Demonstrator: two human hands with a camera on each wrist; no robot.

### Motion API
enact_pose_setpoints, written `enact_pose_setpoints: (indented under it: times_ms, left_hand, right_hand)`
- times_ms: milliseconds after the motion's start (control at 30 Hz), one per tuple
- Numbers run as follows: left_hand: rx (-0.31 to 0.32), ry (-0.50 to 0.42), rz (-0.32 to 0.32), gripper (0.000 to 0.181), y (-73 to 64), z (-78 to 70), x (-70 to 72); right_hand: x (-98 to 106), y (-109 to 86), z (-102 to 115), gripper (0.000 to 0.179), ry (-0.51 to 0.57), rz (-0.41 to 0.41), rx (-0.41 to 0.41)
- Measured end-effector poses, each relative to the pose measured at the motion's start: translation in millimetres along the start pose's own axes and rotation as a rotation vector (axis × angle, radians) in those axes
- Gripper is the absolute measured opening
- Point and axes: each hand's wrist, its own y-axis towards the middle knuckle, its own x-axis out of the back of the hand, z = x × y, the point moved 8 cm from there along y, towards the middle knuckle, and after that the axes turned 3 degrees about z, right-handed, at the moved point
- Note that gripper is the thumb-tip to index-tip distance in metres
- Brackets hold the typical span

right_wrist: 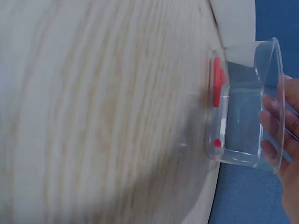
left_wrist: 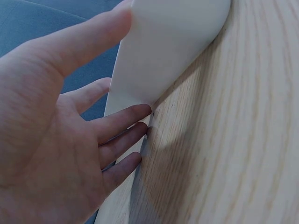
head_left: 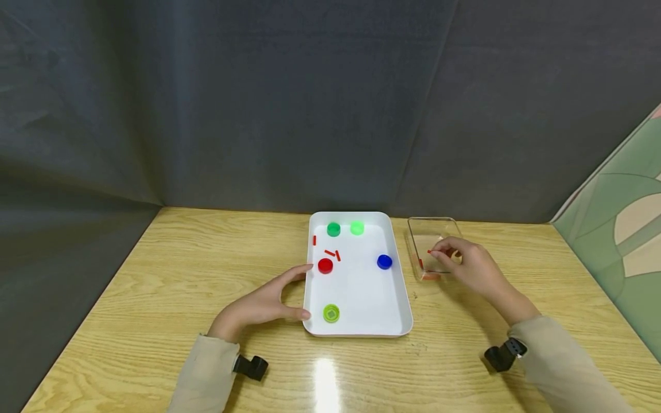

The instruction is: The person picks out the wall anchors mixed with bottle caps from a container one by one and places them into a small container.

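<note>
right hand [head_left: 472,266] pinches small red stick [head_left: 429,251] between thumb and fingertips, clear container [right_wrist: 245,74] around them; stick probably light, stiff, easily dropped, best gripped by end. left hand [head_left: 258,304], fingers spread wide, thumb against white tray [head_left: 364,292].

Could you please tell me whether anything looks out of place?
Nothing stands out: the white tray and clear container sit upright on the table. Three red sticks lie at differing angles, but inside the tray.
</note>
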Motion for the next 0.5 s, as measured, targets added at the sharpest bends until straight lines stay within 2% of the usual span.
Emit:
enact_pose_setpoints:
  times_ms: [500]
  left_hand:
    - [-0.004,0.008,0.002,0.092,0.2,0.7,-0.1]
  right_hand:
    - [-2.4,6.4,-7.0,0.004,-0.035,0.016,0.049]
